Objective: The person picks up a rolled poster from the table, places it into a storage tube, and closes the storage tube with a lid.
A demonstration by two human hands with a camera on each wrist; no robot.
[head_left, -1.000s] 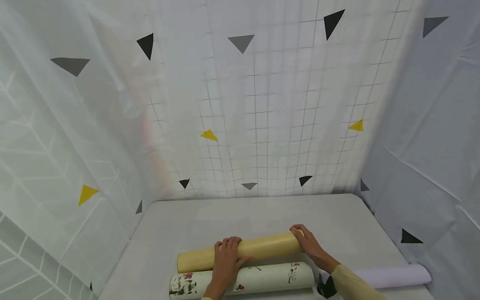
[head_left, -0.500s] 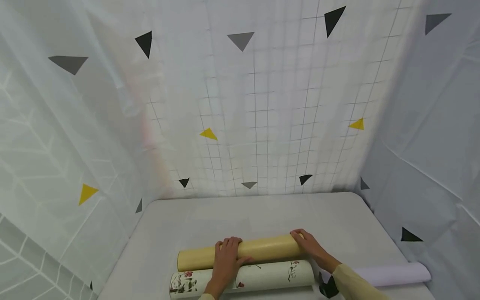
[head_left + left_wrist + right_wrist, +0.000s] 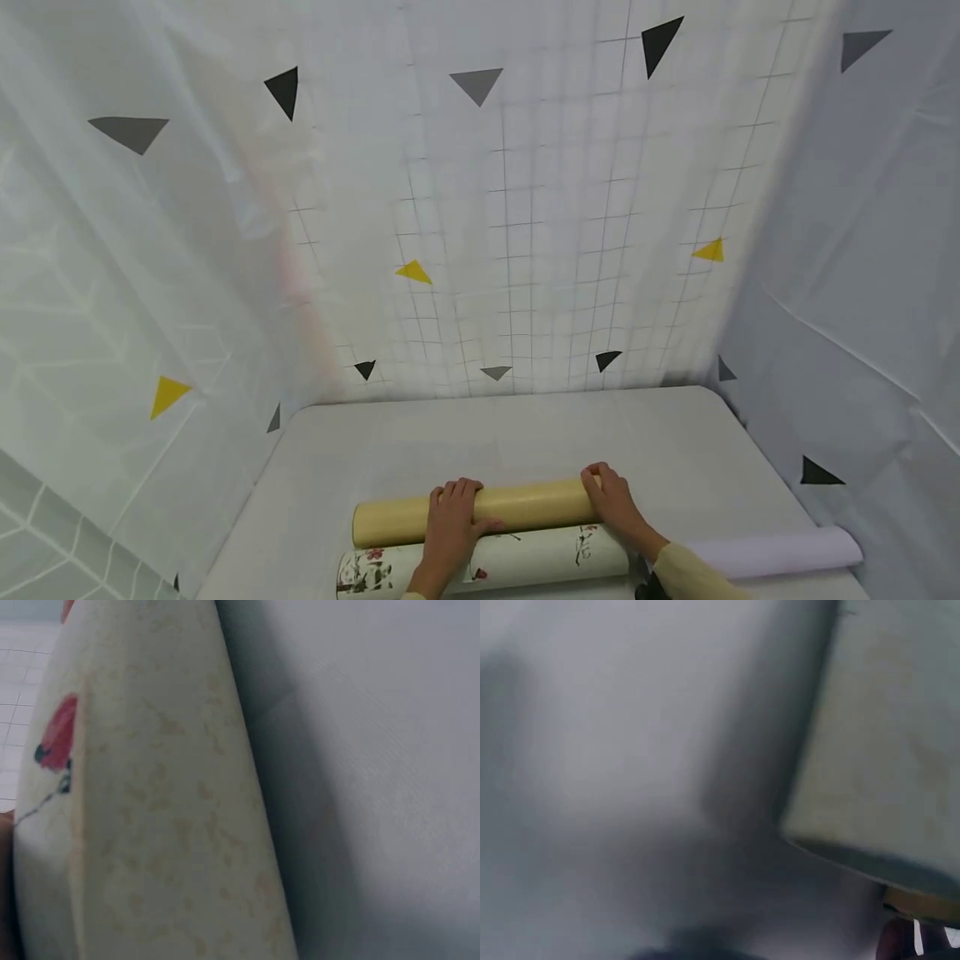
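Note:
In the head view a plain yellow wallpaper roll [image 3: 532, 503] lies crosswise, right behind a white wallpaper roll with a flower print [image 3: 540, 557]. My left hand [image 3: 452, 521] lies over the yellow roll left of its middle, fingers bent over the far side and thumb on the near side. At its right end my right hand [image 3: 611, 502] grips the roll, fingers over the top. The left wrist view is filled by the printed roll [image 3: 172, 780], with a red flower on it. Its open end [image 3: 885, 862] shows in the right wrist view, with fingertips [image 3: 894, 941] below.
A pale lilac roll [image 3: 772, 553] lies to the right, partly behind the right sleeve [image 3: 690, 575]. Under the rolls is a white table [image 3: 487, 433]. Patterned sheeting [image 3: 570, 208] hangs along the back and both sides.
The right end of the yellow roll has come down and toward me with my right hand, so it lies closer along the printed roll. My left hand keeps its place.

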